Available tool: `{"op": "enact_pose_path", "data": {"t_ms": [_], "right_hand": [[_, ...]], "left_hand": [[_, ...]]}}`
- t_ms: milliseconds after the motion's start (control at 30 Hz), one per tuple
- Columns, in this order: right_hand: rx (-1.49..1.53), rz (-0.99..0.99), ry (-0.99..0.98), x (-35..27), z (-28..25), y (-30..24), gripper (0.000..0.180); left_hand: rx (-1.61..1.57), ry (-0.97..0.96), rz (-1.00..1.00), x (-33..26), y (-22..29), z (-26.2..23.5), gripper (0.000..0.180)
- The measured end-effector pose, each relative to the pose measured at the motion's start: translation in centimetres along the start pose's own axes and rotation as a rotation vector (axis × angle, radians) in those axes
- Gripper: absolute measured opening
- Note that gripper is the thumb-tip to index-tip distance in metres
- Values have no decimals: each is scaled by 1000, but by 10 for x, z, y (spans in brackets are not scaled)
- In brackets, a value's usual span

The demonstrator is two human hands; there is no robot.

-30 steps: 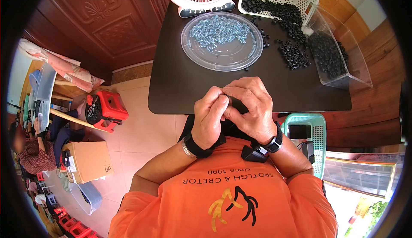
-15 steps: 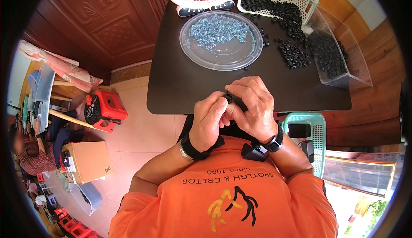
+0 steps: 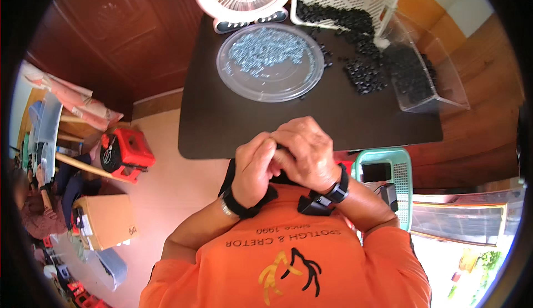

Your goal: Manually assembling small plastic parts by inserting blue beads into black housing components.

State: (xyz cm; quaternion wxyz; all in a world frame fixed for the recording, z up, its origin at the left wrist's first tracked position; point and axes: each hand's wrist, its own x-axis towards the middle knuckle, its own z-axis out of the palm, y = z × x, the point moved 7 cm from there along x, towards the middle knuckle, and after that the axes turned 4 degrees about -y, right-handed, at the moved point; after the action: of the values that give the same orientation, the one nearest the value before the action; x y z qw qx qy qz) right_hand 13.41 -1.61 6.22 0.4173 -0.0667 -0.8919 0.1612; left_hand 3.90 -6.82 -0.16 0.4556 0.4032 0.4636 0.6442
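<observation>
My left hand (image 3: 252, 168) and my right hand (image 3: 305, 154) meet just off the near edge of the dark table, in front of my orange shirt. Both are closed, fingertips pressed together around a small black ring-like piece. The fingers now cover nearly all of it, so its exact shape cannot be seen. Beyond my hands lies a round clear plastic lid (image 3: 250, 90) bearing a heap of small pale-blue translucent pieces (image 3: 266, 50). To its right, many small black pieces (image 3: 363, 76) are spread on the tabletop.
A white perforated basket (image 3: 383, 3) lies tipped, spilling black pieces. Beside it stands a clear bin (image 3: 449, 94) containing more. A pink-white fan (image 3: 250, 0) is at the back. Right of me is a green basket (image 3: 410, 191); at left are a red stool (image 3: 136, 147), cardboard box (image 3: 114, 216) and another person (image 3: 44, 213).
My fingers have closed in over the black piece, which showed between them before. The whole view has shifted slightly, with the table and hands appearing farther left and lower.
</observation>
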Motion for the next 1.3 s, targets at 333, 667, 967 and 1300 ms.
{"op": "enact_pose_path", "data": {"t_ms": [333,667,967,1300], "right_hand": [[-805,156,324,43,-173,51,29],[-490,594,80,13,-187,136,15],[-512,777,-280,-32,-123,225,17],[-551,689,-310,-17,-104,234,19]], "left_hand": [[-38,10,2,6,2,-14,31],[-63,-25,-41,7,1,-9,26],[-4,-17,-36,4,1,-8,29],[-2,-33,-74,7,-2,-5,28]]}}
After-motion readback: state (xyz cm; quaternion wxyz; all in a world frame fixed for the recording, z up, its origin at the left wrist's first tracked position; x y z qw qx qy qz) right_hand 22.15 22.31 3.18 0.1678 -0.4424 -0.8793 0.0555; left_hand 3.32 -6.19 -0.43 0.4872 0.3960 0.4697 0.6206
